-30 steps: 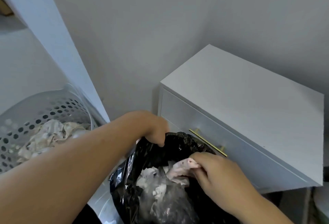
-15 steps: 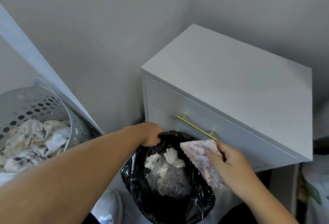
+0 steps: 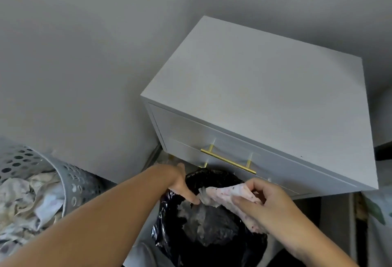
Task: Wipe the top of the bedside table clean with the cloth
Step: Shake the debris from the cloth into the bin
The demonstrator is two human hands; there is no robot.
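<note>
A bin lined with a black bag stands at near centre, crumpled clear plastic and pale scraps lying inside it. At near left a grey perforated laundry basket holds rumpled light fabric (some of it patterned). A plain grey wall runs behind.

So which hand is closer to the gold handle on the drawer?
Right. The right hand sits just below the gold handle, holding the cloth; the left hand is lower-left.
</note>
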